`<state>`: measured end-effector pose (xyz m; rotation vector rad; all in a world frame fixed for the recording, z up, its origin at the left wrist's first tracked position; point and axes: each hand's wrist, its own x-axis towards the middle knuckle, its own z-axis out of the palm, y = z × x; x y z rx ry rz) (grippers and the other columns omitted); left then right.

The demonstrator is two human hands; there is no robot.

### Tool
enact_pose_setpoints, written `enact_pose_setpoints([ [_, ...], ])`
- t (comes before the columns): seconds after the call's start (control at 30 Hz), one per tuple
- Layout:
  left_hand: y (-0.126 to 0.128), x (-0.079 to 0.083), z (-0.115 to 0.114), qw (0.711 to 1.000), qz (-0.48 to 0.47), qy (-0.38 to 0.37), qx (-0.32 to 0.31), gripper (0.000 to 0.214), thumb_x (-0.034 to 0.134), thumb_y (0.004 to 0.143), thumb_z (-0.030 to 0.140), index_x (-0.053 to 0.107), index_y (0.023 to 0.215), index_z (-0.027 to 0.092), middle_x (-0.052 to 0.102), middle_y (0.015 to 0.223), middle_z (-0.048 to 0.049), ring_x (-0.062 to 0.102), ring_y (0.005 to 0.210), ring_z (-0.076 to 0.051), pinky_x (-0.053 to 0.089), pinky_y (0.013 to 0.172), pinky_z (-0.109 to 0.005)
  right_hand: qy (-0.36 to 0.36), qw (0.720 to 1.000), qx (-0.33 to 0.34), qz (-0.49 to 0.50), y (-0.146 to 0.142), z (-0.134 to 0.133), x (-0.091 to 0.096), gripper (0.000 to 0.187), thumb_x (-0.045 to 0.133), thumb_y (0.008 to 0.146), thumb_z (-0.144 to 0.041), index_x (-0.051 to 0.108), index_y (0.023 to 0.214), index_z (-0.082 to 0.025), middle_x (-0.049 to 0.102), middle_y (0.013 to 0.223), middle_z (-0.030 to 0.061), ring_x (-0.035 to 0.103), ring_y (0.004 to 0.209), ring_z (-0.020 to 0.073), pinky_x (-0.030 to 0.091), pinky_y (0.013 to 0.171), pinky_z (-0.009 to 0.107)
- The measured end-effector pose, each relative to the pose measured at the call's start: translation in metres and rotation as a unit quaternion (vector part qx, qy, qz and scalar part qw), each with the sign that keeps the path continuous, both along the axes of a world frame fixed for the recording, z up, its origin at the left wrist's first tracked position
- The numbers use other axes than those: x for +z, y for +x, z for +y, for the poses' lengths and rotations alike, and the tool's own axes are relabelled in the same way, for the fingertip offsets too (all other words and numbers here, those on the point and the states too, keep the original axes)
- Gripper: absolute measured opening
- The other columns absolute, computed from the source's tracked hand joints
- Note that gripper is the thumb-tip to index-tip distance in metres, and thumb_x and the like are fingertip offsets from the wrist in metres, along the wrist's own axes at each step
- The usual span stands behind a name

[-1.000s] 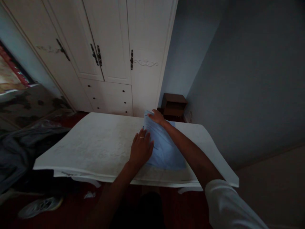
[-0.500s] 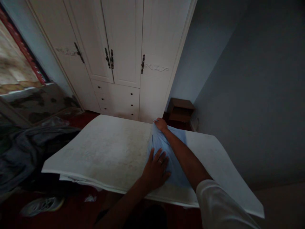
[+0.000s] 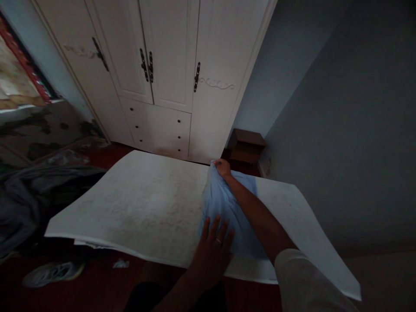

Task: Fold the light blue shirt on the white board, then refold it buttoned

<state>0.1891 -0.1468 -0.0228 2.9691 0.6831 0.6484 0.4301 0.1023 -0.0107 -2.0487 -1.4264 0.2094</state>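
Note:
A light blue cloth [image 3: 216, 197] with several creases lies across a pale, stained board-like surface [image 3: 146, 203]. My right hand [image 3: 222, 168] is closed on the cloth's far left corner, which it pulls up into a peak at the far edge. Nearer to me, my left hand [image 3: 212, 251] is open, with fingers spread over the near left part of the cloth. Whether its palm presses down or hovers, I cannot tell. A ring shows on one of its fingers. My right forearm crosses over the cloth and hides part of it.
A white wardrobe [image 3: 169, 82] with dark handles and drawers stands beyond the surface. A small brown cabinet [image 3: 248, 145] is at the back right, near the grey wall [image 3: 351, 130]. On the left lie dark clothes [image 3: 29, 195] and a shoe [image 3: 53, 274] on the red floor.
My left hand has drawn slightly toward me, with its fingers more spread. My right hand keeps its hold on the cloth's far corner. The camera view has shifted a little.

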Motion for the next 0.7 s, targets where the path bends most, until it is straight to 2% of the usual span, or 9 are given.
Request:
enact_pose_setpoints([
  [0.13,-0.015,0.012,0.005,0.998,-0.068,-0.016,-0.012,0.067,0.043,0.093,0.020,0.014,0.154,0.017,0.022,0.159,-0.0147,0.015,0.148,-0.030,0.032,0.114,-0.053,-0.009,1.000,0.009,-0.005,0.005,-0.001,0.006,0.024,0.053,0.092,-0.037,0.068,0.092,-0.019,0.072,0.099,0.0091,0.065,0.094,0.0201,0.045,0.082,0.028],
  [0.23,-0.031,0.015,0.014,0.989,-0.122,-0.051,0.064,0.070,0.045,0.092,0.018,0.011,0.154,0.017,0.029,0.155,-0.0186,0.027,0.144,-0.029,0.041,0.109,-0.049,-0.016,0.999,0.029,-0.010,0.012,-0.004,0.013,0.026,0.050,0.094,-0.040,0.065,0.094,-0.018,0.070,0.096,0.0086,0.063,0.091,0.0194,0.044,0.081,0.028],
  [0.3,-0.042,0.014,0.021,0.983,-0.115,-0.090,0.107,0.074,0.054,0.090,0.030,0.017,0.152,0.017,0.038,0.150,-0.0197,0.041,0.137,-0.031,0.047,0.104,-0.048,-0.019,0.999,0.047,-0.014,0.015,-0.008,0.017,0.028,0.048,0.095,-0.042,0.063,0.094,-0.018,0.069,0.098,0.0083,0.062,0.091,0.0189,0.043,0.082,0.028],
  [0.37,-0.050,0.012,0.027,0.982,-0.091,-0.120,0.113,0.077,0.062,0.085,0.040,0.026,0.149,0.016,0.050,0.141,-0.0191,0.053,0.125,-0.031,0.052,0.098,-0.046,-0.024,0.997,0.065,-0.016,0.018,-0.013,0.018,0.028,0.051,0.094,-0.043,0.062,0.094,-0.018,0.068,0.098,0.0081,0.061,0.091,0.0187,0.043,0.083,0.028],
  [0.47,-0.054,0.009,0.030,0.983,-0.069,-0.129,0.109,0.058,0.061,0.084,0.030,0.044,0.138,0.017,0.062,0.127,-0.0140,0.062,0.112,-0.027,0.055,0.093,-0.042,-0.034,0.996,0.081,-0.012,0.019,-0.021,0.016,0.024,0.060,0.089,-0.041,0.063,0.093,-0.018,0.067,0.098,0.0084,0.061,0.091,0.0190,0.043,0.084,0.028],
  [0.57,-0.049,0.010,0.027,0.979,-0.079,-0.118,0.144,0.042,0.054,0.083,0.015,0.057,0.124,0.017,0.068,0.116,-0.0113,0.065,0.103,-0.025,0.056,0.090,-0.039,-0.034,0.997,0.068,0.000,0.018,-0.026,0.011,0.024,0.063,0.087,-0.039,0.063,0.096,-0.017,0.067,0.101,0.0094,0.062,0.094,0.0198,0.044,0.085,0.028],
  [0.7,-0.042,0.013,0.021,0.972,-0.089,-0.120,0.184,0.034,0.053,0.083,0.014,0.065,0.115,0.018,0.071,0.110,-0.0099,0.067,0.098,-0.024,0.058,0.086,-0.038,-0.024,0.999,0.026,0.022,0.014,-0.027,0.006,0.023,0.063,0.085,-0.038,0.062,0.097,-0.017,0.067,0.102,0.0081,0.061,0.095,0.0196,0.044,0.085,0.029],
])
